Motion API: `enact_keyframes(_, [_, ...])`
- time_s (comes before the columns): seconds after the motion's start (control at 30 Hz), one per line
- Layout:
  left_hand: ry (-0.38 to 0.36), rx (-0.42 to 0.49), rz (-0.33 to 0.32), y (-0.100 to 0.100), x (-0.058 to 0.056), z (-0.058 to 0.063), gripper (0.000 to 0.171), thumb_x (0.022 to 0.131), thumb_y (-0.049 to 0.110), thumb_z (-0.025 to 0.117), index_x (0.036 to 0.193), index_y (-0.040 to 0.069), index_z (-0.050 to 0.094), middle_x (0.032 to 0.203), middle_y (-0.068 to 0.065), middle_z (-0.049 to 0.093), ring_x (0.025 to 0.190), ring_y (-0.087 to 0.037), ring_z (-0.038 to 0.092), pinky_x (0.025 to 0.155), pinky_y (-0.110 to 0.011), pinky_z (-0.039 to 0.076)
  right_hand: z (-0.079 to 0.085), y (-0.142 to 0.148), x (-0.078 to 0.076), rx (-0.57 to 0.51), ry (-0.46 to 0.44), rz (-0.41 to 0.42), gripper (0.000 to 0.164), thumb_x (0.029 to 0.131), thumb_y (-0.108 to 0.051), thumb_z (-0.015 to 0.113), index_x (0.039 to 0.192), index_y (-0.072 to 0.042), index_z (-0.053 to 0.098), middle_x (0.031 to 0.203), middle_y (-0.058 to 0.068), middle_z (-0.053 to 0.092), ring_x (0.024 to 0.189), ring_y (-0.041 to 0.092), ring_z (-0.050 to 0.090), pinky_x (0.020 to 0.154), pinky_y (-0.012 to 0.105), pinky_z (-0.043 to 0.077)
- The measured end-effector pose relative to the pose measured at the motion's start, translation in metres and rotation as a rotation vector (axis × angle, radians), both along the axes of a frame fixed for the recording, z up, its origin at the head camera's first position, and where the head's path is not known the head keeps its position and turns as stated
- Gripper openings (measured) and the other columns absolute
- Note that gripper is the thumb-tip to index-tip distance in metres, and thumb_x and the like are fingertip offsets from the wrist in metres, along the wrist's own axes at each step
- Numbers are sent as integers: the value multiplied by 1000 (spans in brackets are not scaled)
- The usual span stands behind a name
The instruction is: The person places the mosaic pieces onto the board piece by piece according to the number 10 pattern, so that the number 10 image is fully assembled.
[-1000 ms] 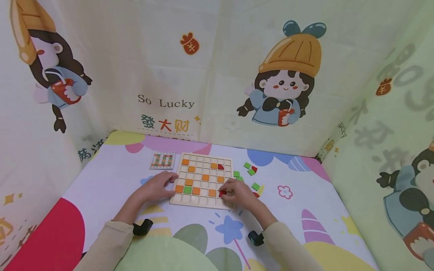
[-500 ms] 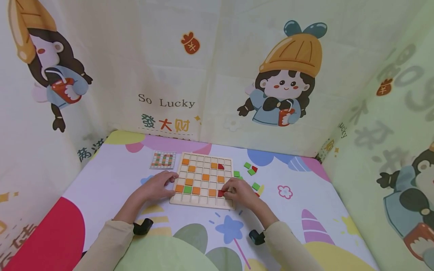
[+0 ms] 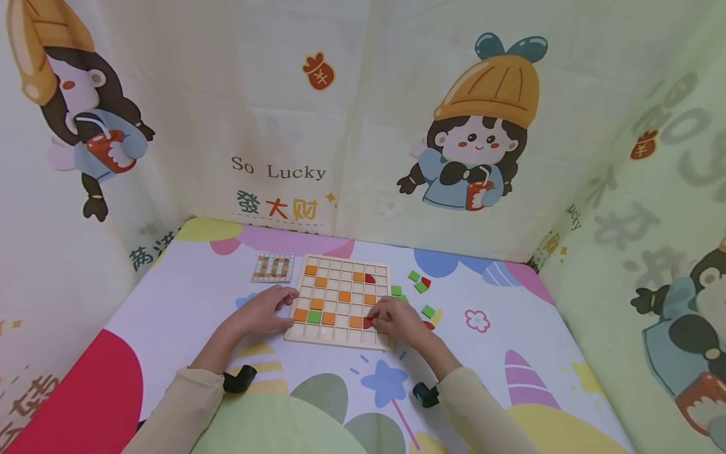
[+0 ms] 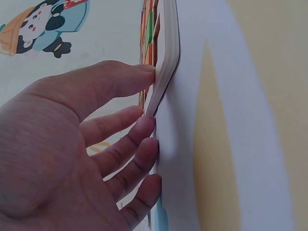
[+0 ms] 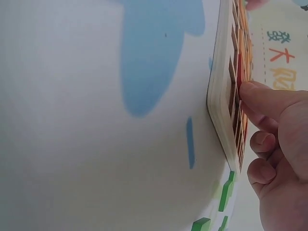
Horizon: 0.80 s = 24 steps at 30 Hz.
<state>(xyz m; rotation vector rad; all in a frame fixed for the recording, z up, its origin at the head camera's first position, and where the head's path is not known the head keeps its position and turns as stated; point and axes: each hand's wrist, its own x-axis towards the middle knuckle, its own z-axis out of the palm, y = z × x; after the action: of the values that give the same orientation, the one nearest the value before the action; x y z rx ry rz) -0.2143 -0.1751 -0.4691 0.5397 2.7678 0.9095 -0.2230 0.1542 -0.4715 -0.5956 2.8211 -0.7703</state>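
Observation:
A square wooden grid board (image 3: 334, 342) lies on the table, with several orange tiles (image 3: 344, 296), one green tile (image 3: 314, 317) and a red curved-edge tile (image 3: 370, 279) in its cells. My left hand (image 3: 261, 312) touches the board's left edge, thumb near the front corner; in the left wrist view its fingers are loosely bent along the side. With thumb and forefinger, my right hand (image 3: 399, 318) pinches a second red tile (image 3: 367, 322) over a cell near the front right. Part of that tile is hidden by the fingers.
Behind my left hand lies a small card (image 3: 272, 267) printed with a coloured grid. Loose green tiles (image 3: 428, 311) and red tiles (image 3: 429, 326) are scattered right of the board. A printed cloth wall (image 3: 363, 145) stands behind the patterned table cover (image 3: 482, 359).
The red tile in my right fingers has shifted slightly left, close beside an orange tile. My left hand stays at the board's edge.

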Motion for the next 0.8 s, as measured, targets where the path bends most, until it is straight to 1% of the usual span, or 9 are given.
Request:
enact_keyframes(0.1, [1,-7,-3,0,0,0,54,79,18,74,128,6,54,101,-3,53,92,-18,46,82,-36,41,0,2,2,-9,9,-7,12,88,-22,71,99,-23,74,100,-7,65,86,11,52,71,21,47])
enact_keyframes(0.2, [-8,-5,1,1,-1,-1,55,80,18,75,129,6,54,102,-3,53,93,-18,47,83,-36,42,0,6,4,-27,40,-21,13,87,-21,71,100,-22,74,96,-8,65,83,12,52,69,22,47])
enact_keyframes(0.37, [-37,-5,18,1,-1,-1,56,80,19,75,130,8,53,106,-3,54,95,-19,48,86,-38,43,1,17,8,-45,74,-72,13,86,-20,72,99,-22,73,93,-10,64,84,11,52,73,24,46])
enact_keyframes(0.5, [-47,-5,26,0,-1,-1,57,80,20,75,132,8,53,108,-3,55,96,-19,49,88,-38,44,0,25,11,-34,98,-112,13,85,-19,73,98,-21,74,90,-9,63,82,11,51,71,24,45])
enact_keyframes(0.67, [-53,3,25,0,-1,-1,59,80,20,75,133,8,52,111,-4,56,97,-19,49,90,-40,44,-2,34,16,-24,98,-171,15,83,-21,75,98,-22,74,90,-10,63,81,11,51,70,24,45])
enact_keyframes(0.8, [-50,13,15,0,-1,0,59,80,20,76,133,7,52,110,-5,56,97,-20,49,88,-40,45,-3,45,21,-31,113,-190,17,82,-18,76,98,-21,74,91,-10,64,82,11,52,72,25,46])
